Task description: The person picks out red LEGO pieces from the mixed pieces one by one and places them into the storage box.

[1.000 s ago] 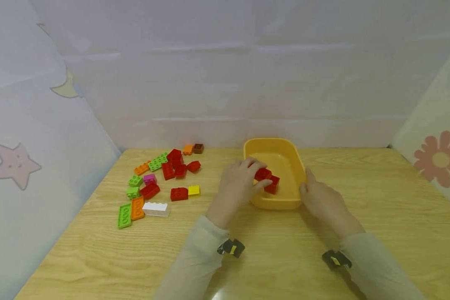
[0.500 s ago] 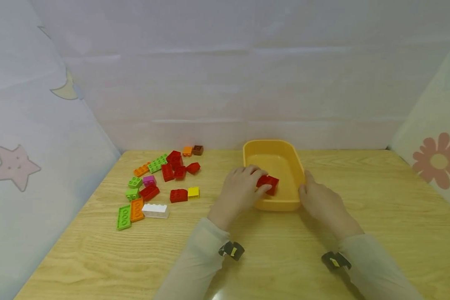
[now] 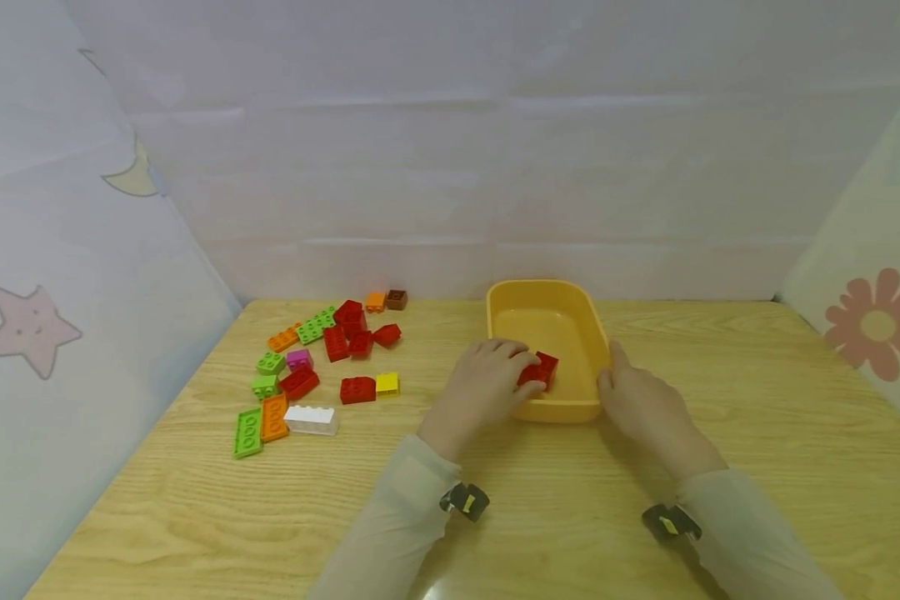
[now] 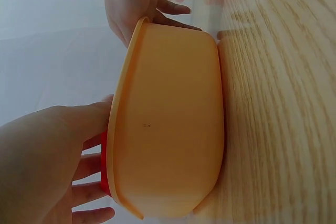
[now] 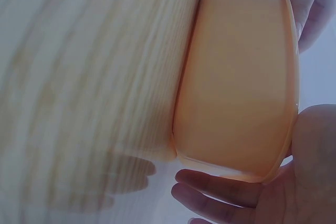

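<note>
Left grip (image 3: 482, 382) curled, palm down — right grip (image 3: 642, 407) straight-fingered.

from the head, farther off, the tabletop (image 3: 195, 517) is viewed forward and down; from each wrist, low and close, the yellow tray (image 4: 168, 103) is faced side-on, scene tipped sideways. the tray is shared by all three views.

A table (image 3: 172, 508) with a pale wood-grain top is seen, and on it a yellow bin (image 3: 558, 410) is set upright. Well to the bin's left, loose bricks are strewn. Level with the bin's far end, an orange brick (image 3: 376, 302) and a brown brick (image 3: 396, 299) are placed; level with its near end, a white brick (image 3: 312, 420), with an orange plate (image 3: 274, 417) and a green plate (image 3: 248, 432) farther left.
</note>
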### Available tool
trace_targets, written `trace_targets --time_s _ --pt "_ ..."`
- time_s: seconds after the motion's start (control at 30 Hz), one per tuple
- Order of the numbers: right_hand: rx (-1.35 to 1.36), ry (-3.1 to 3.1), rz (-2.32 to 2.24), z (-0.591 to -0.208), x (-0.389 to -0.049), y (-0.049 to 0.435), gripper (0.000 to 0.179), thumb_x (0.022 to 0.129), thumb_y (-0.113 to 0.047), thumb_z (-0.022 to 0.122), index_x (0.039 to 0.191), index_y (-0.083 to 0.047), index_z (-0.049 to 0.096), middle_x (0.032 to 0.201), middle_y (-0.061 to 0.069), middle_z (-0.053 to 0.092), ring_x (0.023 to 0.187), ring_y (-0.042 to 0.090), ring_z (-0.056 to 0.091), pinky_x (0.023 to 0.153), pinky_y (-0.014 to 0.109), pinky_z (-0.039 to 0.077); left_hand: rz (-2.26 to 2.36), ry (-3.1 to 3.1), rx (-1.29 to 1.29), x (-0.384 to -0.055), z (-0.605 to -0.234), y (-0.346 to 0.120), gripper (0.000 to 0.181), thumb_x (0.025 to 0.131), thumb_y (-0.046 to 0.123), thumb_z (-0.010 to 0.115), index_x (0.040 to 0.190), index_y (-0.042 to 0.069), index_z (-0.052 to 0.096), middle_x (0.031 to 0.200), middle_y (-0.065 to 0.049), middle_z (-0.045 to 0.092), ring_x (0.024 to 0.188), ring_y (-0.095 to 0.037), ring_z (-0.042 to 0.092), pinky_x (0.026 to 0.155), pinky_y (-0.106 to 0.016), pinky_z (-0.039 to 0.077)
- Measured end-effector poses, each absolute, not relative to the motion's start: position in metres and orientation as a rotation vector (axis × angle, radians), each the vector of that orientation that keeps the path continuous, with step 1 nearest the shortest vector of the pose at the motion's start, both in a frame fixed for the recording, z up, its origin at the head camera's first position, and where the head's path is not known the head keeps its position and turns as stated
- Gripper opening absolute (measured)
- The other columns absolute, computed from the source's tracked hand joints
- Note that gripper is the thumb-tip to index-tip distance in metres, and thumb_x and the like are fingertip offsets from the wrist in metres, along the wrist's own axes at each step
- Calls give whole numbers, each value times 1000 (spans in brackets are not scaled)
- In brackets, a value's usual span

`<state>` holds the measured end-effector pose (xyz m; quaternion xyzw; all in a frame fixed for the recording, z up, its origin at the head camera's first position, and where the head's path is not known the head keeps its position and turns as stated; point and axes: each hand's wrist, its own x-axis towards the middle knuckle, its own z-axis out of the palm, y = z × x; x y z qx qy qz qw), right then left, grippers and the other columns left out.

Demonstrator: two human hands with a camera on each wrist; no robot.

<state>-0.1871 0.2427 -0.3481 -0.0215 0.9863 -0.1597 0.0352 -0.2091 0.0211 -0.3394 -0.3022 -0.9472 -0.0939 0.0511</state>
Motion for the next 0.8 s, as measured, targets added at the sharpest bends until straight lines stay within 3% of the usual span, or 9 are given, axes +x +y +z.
trace_targets --time_s 0.2,0.3,0.43,0.53,0.8 --pt "-65 3018 -513 -347 -186 242 62 105 -24 28 151 14 13 74 18 61 63 28 54 53 40 44 -275 -2868 -933 -210 -342 22 42 99 48 55 131 23 64 139 3 56 132 -17 45 114 -38 31" --pt "-57 3006 -520 -347 -186 242 62 105 -24 28 151 14 11 68 12 57 62 27 54 52 39 42 -283 -2860 -938 -210 -343 21 40 99 46 56 129 22 65 135 4 58 130 -16 47 112 -36 33" --pt "-53 3015 -510 -347 -186 242 62 104 -24 28 151 14 13 87 28 64 68 31 56 57 45 46 -294 -2852 -940 -212 -344 19 36 100 43 56 127 21 66 131 5 60 128 -16 49 110 -35 35" --pt "-52 3023 -502 -347 -187 241 62 104 -24 28 150 14 14 108 39 61 73 33 57 62 50 48 -298 -2844 -936 -213 -344 17 35 101 41 56 127 21 66 130 5 61 128 -16 49 111 -35 34" --pt "-48 3026 -494 -348 -187 241 62 104 -24 29 150 15 14 112 39 59 73 34 57 63 50 48 -354 -2838 -935 -217 -341 12 35 100 41 58 127 21 66 130 5 61 128 -17 50 112 -37 33"
